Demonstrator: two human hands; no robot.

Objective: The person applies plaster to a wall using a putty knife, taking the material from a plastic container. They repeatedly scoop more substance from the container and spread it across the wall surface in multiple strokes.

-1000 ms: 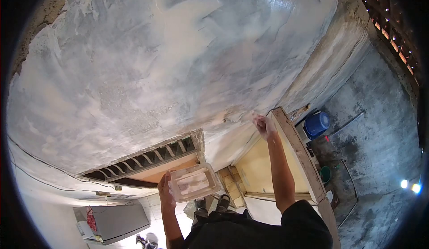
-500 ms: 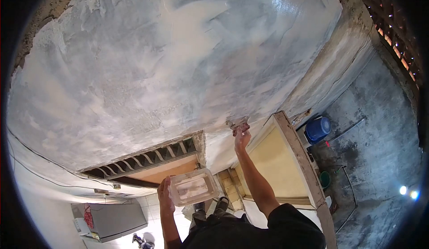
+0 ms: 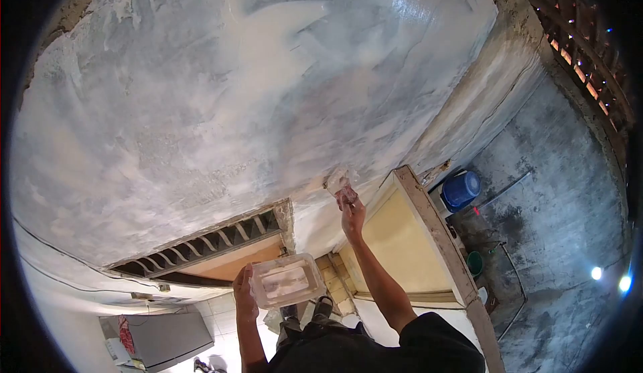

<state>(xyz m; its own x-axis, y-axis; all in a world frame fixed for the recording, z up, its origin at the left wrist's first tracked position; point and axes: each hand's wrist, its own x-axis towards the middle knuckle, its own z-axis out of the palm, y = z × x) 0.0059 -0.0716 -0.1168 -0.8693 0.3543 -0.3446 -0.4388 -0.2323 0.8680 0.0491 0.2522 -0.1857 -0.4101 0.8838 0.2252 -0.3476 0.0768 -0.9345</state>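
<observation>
My left hand [image 3: 245, 294] grips the left side of a clear rectangular plastic container [image 3: 285, 280], which has pale paste inside. Raised against the wall, my right hand [image 3: 351, 211] is closed on the reddish handle of a putty knife [image 3: 342, 184]. The broad blade, smeared with pale material, lies at the wall's lower part, above the door frame's left corner. Patchy grey and cream plaster covers the wall [image 3: 228, 98].
A slatted vent opening [image 3: 207, 240] is left of the container. To the right are a yellow door panel [image 3: 402, 252] with a worn frame [image 3: 435, 232], a blue bucket [image 3: 461, 189] and a green bucket [image 3: 475, 263]. A grey refrigerator [image 3: 157, 336] stands at lower left.
The putty knife has turned, showing more of its blade, and my right hand sits slightly lower and further left. The whole view has shifted a little; my left hand still holds the container.
</observation>
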